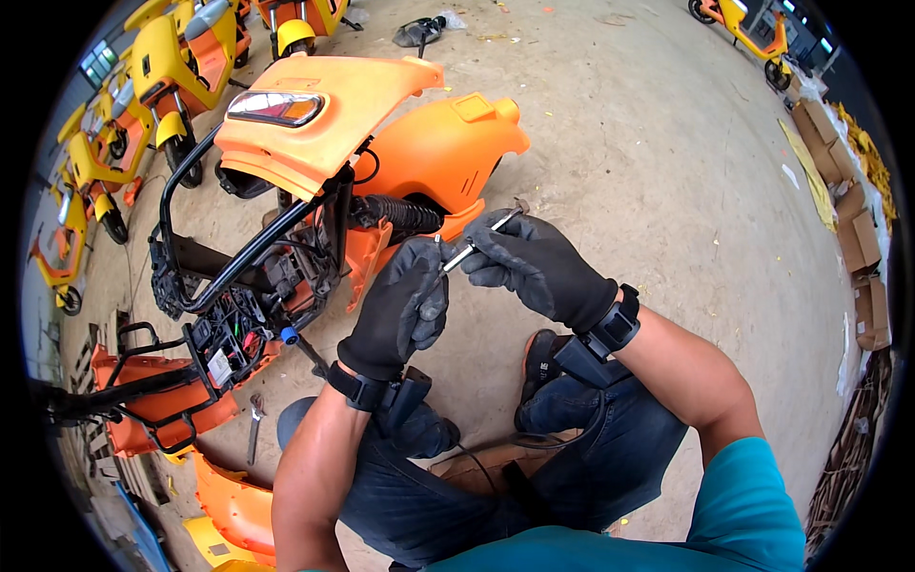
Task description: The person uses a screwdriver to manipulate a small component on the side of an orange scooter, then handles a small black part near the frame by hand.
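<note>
Both my gloved hands are raised above the floor, close together, in front of the partly stripped orange scooter [334, 119]. A slim silver rod [459, 257], possibly a screwdriver shaft, slants between them. My right hand [538, 267] pinches it between thumb and fingers, and its upper end pokes out above the knuckles. Closed near the lower end of the rod is my left hand [400, 305]; a small metal tip shows above its fingers, and its inner grip is hidden. To the left, the scooter's black frame [243, 262] and exposed wiring [229, 334] lie bare.
An adjustable wrench [255, 429] lies on the concrete floor near loose orange panels [233, 505]. Several yellow and orange scooters [176, 71] stand at the far left. Cardboard boxes [853, 229] line the right side. A black item [419, 33] rests on the floor at the back.
</note>
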`<state>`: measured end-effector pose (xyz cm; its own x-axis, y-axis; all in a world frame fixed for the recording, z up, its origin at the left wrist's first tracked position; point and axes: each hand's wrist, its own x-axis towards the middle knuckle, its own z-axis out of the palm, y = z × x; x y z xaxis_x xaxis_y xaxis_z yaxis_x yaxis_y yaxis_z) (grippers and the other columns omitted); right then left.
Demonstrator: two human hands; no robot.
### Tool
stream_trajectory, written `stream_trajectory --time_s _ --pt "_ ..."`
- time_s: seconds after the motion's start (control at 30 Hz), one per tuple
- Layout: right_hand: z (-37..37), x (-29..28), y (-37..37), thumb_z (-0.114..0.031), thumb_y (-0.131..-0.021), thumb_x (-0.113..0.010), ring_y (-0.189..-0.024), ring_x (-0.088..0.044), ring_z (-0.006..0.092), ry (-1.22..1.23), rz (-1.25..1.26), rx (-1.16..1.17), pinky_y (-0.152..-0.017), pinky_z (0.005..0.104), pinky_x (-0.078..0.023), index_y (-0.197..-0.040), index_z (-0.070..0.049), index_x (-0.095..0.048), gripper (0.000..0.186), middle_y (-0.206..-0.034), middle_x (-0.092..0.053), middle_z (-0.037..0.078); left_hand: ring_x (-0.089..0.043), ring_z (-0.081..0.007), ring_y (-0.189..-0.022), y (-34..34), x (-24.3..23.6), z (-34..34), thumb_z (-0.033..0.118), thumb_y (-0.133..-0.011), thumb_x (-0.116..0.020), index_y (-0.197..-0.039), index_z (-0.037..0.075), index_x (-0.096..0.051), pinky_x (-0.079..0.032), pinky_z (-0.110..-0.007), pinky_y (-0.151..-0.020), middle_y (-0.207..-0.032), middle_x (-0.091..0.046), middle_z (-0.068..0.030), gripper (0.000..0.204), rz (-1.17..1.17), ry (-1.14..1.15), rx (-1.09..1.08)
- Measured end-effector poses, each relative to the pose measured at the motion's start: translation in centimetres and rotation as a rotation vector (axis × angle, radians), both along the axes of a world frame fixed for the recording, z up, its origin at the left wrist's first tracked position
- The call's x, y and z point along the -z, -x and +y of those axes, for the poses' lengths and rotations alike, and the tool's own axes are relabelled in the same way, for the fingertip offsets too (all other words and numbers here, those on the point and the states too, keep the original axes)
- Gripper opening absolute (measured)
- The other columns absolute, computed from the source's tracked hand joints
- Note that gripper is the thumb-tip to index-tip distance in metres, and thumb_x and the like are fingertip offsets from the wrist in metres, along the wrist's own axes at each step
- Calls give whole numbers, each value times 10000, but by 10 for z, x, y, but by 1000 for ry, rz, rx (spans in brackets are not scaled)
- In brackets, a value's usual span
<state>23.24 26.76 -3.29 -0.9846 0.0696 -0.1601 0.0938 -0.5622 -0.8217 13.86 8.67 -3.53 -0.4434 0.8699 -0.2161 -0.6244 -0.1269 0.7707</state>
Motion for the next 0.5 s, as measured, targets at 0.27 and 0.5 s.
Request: stream_trajectory --time_s 0.27,0.5 --pt "0 -3 -2 -211 -927 -530 -874 -619 129 -38 -63 -17 -757 255 -510 -1120 -37 -547 260 -990 -612 58 -279 -67 -356 2 2 0 261 -984 -386 -1055 93 -497 -226 -204 -342 -524 -387 11 213 70 59 -30" --pt "-1 -10 -3 -221 -918 -545 -871 -620 127 -112 -27 -47 -752 260 -508 -1108 -39 -559 264 -976 -616 58 -319 -58 -362 4 7 -2 267 -962 -438 -1030 56 -519 -248 -200 -334 -554 -435 17 236 41 53 -51"
